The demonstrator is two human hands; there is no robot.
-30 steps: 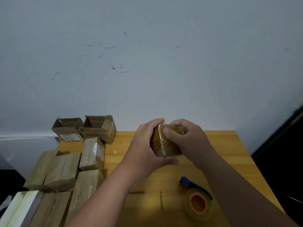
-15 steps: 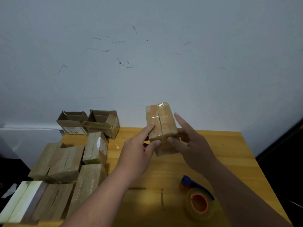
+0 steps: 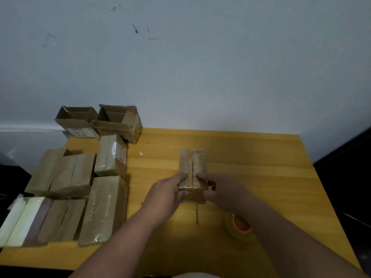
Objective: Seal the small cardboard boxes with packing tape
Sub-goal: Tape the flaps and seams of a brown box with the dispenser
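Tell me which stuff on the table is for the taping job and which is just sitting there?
For the job:
- small box, gripped by left hand and right hand
- tape roll
- two open boxes

Just sitting there:
- closed boxes
- pale box

Two hands, left hand and right hand; one taped box between them; two open boxes far left; one tape roll under the right forearm

Held box on table; stacked boxes left, tape roll right.
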